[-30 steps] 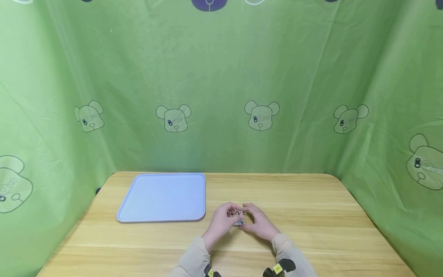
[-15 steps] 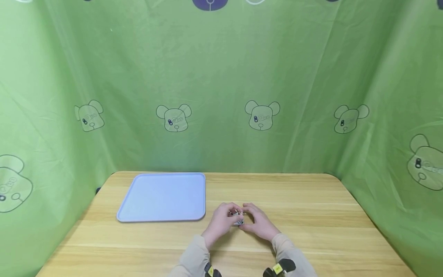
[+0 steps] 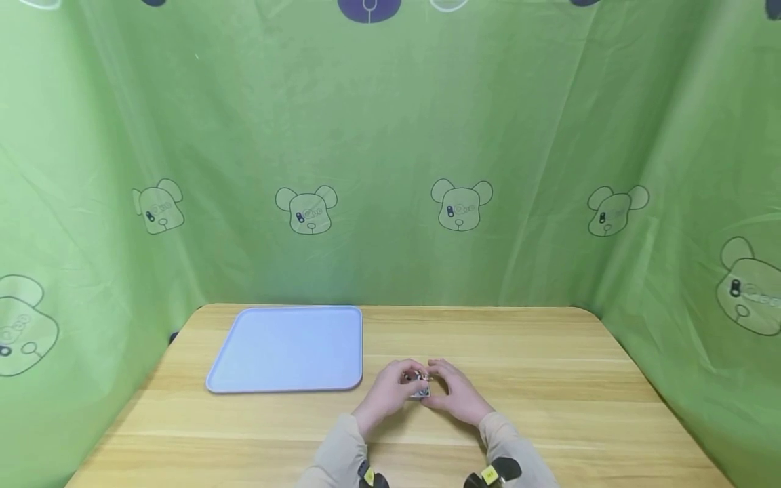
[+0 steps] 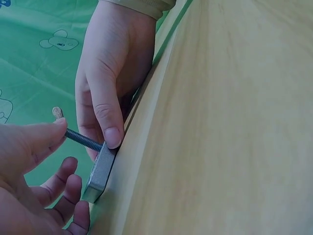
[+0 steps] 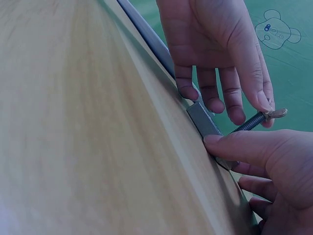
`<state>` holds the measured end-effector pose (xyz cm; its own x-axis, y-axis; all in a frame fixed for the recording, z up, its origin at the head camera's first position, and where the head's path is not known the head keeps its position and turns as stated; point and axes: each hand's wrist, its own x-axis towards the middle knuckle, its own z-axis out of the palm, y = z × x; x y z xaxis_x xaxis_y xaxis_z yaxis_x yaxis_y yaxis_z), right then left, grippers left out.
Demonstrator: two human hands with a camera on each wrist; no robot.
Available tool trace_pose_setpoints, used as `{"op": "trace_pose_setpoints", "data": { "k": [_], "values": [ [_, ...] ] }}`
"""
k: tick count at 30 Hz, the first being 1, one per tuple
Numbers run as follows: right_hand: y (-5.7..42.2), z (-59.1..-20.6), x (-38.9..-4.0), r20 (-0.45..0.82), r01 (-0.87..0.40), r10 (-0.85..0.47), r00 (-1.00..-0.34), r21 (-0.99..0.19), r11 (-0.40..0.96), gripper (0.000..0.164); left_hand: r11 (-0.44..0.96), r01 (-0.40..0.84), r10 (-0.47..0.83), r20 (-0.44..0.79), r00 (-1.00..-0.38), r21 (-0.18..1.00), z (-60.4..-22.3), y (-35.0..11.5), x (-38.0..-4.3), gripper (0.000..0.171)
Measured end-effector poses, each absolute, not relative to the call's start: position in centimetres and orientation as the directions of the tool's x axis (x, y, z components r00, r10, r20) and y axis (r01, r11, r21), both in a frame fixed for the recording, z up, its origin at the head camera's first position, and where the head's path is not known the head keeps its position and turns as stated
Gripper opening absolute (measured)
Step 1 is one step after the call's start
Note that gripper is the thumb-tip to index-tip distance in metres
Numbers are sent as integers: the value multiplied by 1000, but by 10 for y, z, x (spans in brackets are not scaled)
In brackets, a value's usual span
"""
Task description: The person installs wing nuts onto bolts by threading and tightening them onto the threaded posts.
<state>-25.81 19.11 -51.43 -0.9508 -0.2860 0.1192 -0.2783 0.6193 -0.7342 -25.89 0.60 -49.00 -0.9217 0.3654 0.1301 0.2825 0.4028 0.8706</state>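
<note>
A grey metal block sits low at the wooden table, with a threaded wing screw standing up out of it. In the right wrist view my left hand pinches the screw's brassy wing head between thumb and index finger. Its other fingers hang loosely near the block's far end. My right hand steadies the block, thumb on its near face and fingers behind. Seen from the head, the hands meet over the block and cover much of it.
A pale blue rectangular tray lies on the wooden table, left of the hands. Green curtains printed with bear heads surround the table at the back and both sides.
The wing head between my left fingers shows at a different angle, with the left fingers shifting slightly. My right hand and the block stay in place.
</note>
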Motion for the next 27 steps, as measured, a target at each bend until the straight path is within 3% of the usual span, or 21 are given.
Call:
{"op": "trace_pose_setpoints", "data": {
  "k": [5,17,22,27],
  "values": [
    [191,-514,-258,122,-280,-287,-950,-737,615,57,349,232,333,111,-936,908,-489,6,-258,29],
    [192,-515,-259,118,-281,-288,-950,-723,631,59,300,121,142,81,-987,946,-485,12,-254,22],
    [192,-515,-259,120,-284,-290,-949,-723,629,59,278,121,122,90,-988,953,-486,14,-252,22],
    [192,-516,-259,131,-292,-292,-947,-726,622,58,314,168,121,136,-983,935,-482,17,-248,35]
  ]
}}
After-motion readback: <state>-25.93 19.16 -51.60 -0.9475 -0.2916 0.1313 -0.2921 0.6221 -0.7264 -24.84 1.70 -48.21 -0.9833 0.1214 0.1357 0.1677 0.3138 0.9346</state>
